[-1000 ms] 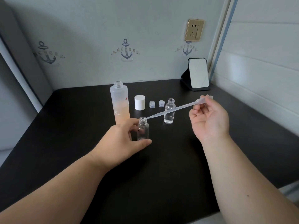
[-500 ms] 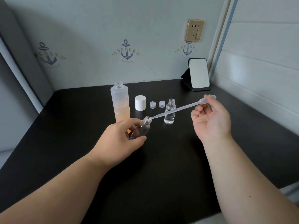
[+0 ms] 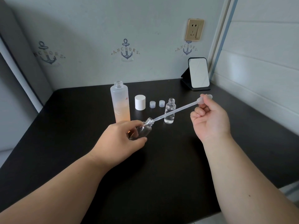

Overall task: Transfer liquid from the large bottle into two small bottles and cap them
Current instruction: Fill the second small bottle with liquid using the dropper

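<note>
Pipette feeding the tilted vial

The big bottle (image 3: 120, 102) is standing uncapped at the back of the table (image 3: 64, 126); just in front, the left hand (image 3: 119, 139) is gripping a vial (image 3: 144, 129), tilting it rightward. The pipette (image 3: 174, 110) tip is sitting at its mouth, passing before the part-filled second vial (image 3: 169, 113), while the right hand (image 3: 210, 117) is pinching the bulb. The vial looks light, stiff and slick, so holding its body seems best; the soft bulb needs gentle squeezing.
</note>
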Demonstrator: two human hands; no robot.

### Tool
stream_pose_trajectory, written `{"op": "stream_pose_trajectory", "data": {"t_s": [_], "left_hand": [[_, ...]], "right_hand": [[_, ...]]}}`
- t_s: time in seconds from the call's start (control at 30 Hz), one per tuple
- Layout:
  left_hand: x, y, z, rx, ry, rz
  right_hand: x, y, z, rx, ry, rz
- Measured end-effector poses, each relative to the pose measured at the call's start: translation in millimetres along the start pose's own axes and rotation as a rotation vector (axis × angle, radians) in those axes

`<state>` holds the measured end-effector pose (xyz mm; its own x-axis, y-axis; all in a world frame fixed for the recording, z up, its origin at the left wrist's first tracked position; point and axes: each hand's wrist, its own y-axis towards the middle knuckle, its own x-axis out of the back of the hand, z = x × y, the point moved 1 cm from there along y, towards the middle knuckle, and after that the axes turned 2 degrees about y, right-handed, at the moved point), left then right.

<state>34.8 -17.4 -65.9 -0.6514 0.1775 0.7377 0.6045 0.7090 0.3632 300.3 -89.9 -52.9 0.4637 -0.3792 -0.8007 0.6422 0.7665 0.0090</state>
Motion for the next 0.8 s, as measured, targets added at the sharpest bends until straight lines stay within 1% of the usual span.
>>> {"op": "stream_pose_trajectory", "data": {"t_s": [0.3, 0.53, 0.67, 0.8], "left_hand": [[-0.7, 0.7, 1.2, 0.002, 0.034, 0.012], [-1.5, 1.0, -0.3, 0.003, 0.042, 0.007], [-1.2, 1.7, -1.7, 0.021, 0.038, 0.016], [-0.7, 2.8, -3.5, 0.065, 0.006, 0.033]], "right_hand": [[2.3, 1.5, -0.6, 0.013, -0.023, 0.009], [1.2, 1.2, -0.3, 0.021, 0.011, -0.082], [2.1, 1.5, 0.7, 0.03, 0.063, -0.138], [2.9, 1.3, 0.9, 0.033, 0.092, -0.161]]}}
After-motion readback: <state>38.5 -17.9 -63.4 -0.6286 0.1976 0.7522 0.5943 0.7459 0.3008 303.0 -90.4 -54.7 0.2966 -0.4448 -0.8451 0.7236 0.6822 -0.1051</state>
